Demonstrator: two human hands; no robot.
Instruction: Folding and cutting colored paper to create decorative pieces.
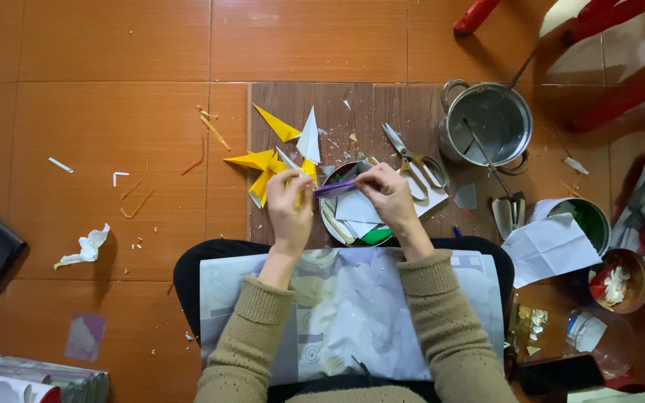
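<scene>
Nearest the camera, a printed, glossy paper sheet (352, 313) lies across the lap between two knitted olive sleeves. Just beyond it, the left hand (290, 210) and right hand (388, 195) both pinch a narrow purple paper strip (335, 188), one hand closed on each end, holding it taut above a round bowl (328, 177) of white and green offcuts. Keeping the strip taut and the fingertips close to the fold line looks the best way to get a crisp crease. Behind the bowl, on a brown wooden board (367, 104) laid on the orange tiled floor (113, 112), sit pointed yellow and white folded paper shapes (281, 153) and metal scissors (416, 160). Farther right stands a shiny steel pot (487, 123).
</scene>
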